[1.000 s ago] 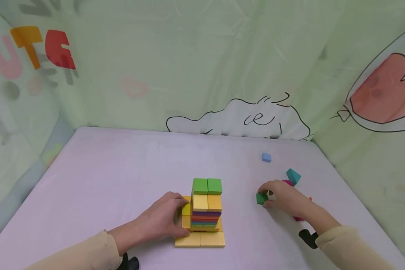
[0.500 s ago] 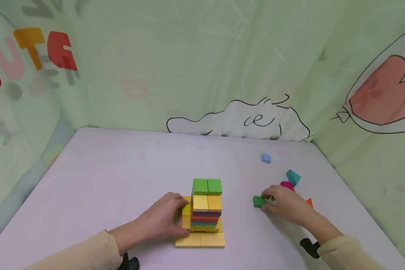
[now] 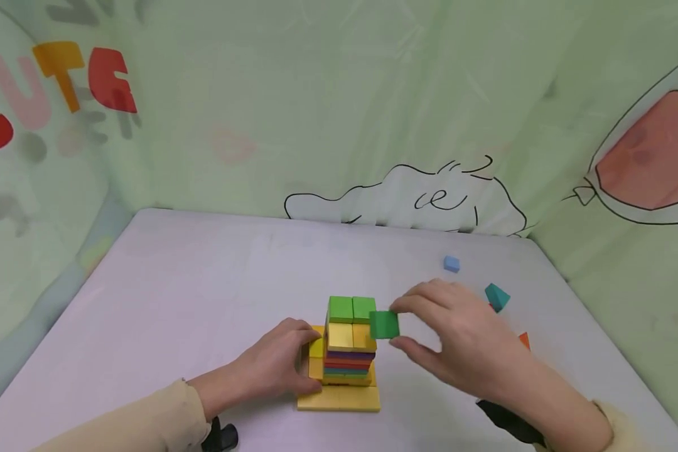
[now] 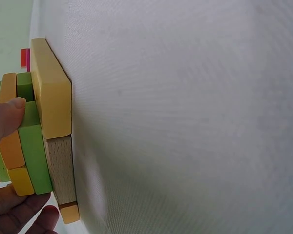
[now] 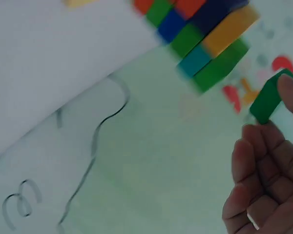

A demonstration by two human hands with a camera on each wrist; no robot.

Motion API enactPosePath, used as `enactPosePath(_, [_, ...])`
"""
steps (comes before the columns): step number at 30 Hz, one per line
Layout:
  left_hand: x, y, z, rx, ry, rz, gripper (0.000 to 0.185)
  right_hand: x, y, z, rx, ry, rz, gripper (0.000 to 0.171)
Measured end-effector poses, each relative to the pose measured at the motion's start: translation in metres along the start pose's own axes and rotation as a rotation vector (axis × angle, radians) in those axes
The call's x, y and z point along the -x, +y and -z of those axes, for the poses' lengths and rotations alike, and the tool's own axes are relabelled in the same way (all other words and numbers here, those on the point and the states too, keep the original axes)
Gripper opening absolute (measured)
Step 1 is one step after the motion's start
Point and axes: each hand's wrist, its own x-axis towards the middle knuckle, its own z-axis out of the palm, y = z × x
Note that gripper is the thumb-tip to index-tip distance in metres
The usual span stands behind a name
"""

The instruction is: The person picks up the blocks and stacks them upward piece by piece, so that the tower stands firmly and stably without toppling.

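Note:
A tower of coloured wooden blocks point(image 3: 349, 339) stands on the table, topped by two light green blocks above a yellow layer and thin coloured layers. My left hand point(image 3: 277, 364) grips its lower part from the left; in the left wrist view the thumb lies on a green block point(image 4: 35, 151) and fingers are on the other side. My right hand point(image 3: 457, 336) pinches a dark green block point(image 3: 384, 324) between thumb and fingers, in the air at the tower's upper right. In the right wrist view this block point(image 5: 268, 100) appears apart from the tower, which is blurred there.
Loose pieces lie at the right: a small blue block point(image 3: 451, 263), a teal triangular block point(image 3: 497, 297) and an orange piece point(image 3: 524, 340) partly behind the right hand. Pale yellow flat blocks point(image 3: 339, 398) form the tower's base. A printed cloth wall point(image 3: 339, 113) rises behind the table point(image 3: 220, 270).
My right hand has lifted the dark green block off the table and carried it left and up to the tower. My left hand has stayed on the tower.

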Motion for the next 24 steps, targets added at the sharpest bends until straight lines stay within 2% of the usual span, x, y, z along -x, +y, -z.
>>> enactPosePath(4, [0.000,-0.001,0.001,0.019,-0.004,-0.004,0.067,-0.016,-0.027,-0.006,0.027,-0.078,0.029,0.043])
enactPosePath(8, [0.001,-0.001,0.001,0.028,0.001,-0.018,0.066,-0.023,-0.037,-0.010,0.042,-0.164,-0.005,0.040])
enactPosePath(17, [0.001,-0.001,0.001,0.010,0.009,-0.025,0.066,-0.031,-0.038,-0.016,0.035,-0.268,-0.068,0.038])
enactPosePath(24, [0.002,0.001,0.002,0.018,-0.004,-0.002,0.067,-0.034,-0.037,-0.017,0.034,-0.292,-0.083,0.039])
